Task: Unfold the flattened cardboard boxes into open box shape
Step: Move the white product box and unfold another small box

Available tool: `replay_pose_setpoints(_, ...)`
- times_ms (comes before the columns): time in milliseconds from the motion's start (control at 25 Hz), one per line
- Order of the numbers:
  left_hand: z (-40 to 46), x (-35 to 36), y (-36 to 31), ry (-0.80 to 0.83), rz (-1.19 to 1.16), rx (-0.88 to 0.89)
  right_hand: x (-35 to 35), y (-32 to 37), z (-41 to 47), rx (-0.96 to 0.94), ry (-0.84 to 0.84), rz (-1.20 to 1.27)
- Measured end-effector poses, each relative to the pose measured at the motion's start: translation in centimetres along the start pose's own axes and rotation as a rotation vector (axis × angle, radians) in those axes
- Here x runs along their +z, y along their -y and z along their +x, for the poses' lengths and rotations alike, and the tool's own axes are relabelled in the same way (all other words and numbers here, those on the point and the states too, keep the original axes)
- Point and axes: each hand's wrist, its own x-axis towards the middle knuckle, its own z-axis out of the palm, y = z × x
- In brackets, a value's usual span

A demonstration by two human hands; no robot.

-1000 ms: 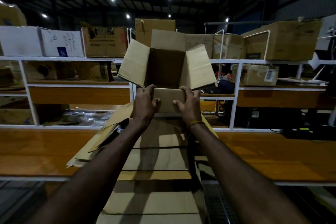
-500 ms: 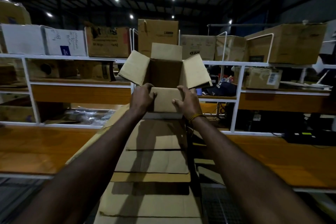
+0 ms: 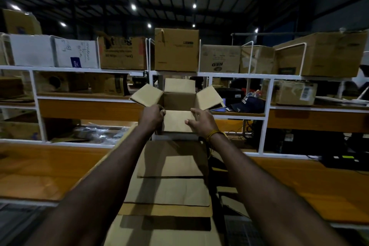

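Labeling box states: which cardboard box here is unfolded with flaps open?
The small box held by the left hand and right hand; its flaps splay outward. The shelf boxes are closed, the stack below flat.

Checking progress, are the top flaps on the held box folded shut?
No, the box stands open, its flaps spread outward.

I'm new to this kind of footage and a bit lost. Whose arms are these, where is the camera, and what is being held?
No machine here: the arms belong to a person wearing a wide-angle camera on the head, looking forward and down. The left hand and right hand hold a small cardboard box out in front, already opened up, its flaps spread outward. The left grip curls round the box's near left corner; the right hand's fingers lie across the near flap. Below the arms lies a stack of flattened cardboard boxes. Behind stand white shelves loaded with more boxes, and a dark cap.
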Motion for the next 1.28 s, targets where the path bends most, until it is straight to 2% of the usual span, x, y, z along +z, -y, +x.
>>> replay_pose_setpoints(120, -0.1, 1.4, 0.9, 0.026, 0.015, -0.034, 0.9, -0.5, -0.3, 0.018, 0.053, 0.015)
replay_pose_setpoints(320, 0.1, 2.3, 1.8, -0.026, 0.032, -0.04, 1.1, -0.6, -0.5, -0.035, 0.041, 0.015)
replay_pose_setpoints(600, 1.1, 1.2, 3.9, -0.133, 0.024, -0.046, 2.1, 0.3, -0.2, -0.068, 0.027, 0.142)
replay_pose_setpoints(720, 0.5, 2.4, 2.9, -0.029, 0.056, -0.025, 3.0, -1.7, 0.2, 0.003, -0.032, 0.126)
replay_pose_setpoints(800, -0.1, 3.5, 2.3, 0.047, 0.073, -0.05, 3.3, -3.2, 0.1, 0.048, -0.058, 0.085)
replay_pose_setpoints(880, -0.4, 3.8, 2.4, 0.039, 0.179, -0.088, 3.3, -3.9, 0.0, 0.048, -0.046, 0.058)
replay_pose_setpoints(960, -0.5, 3.4, 2.7, -0.026, 0.367, -0.086, 3.3, -4.0, 0.2, 0.019, -0.07, 0.01)
replay_pose_setpoints(1080, -0.8, 2.5, 2.4, -0.166, 0.552, -0.045, 3.5, -3.7, 0.4, -0.051, -0.246, -0.162)
replay_pose_setpoints(1200, -0.6, 3.0, 2.2, -0.216, 0.616, 0.087, 3.3, -3.2, 0.9, -0.189, -0.388, -0.409)
replay_pose_setpoints(1280, 0.2, 3.5, 2.7, -0.184, 0.551, 0.123, 3.0, -2.9, 1.8, -0.22, -0.375, -0.499)
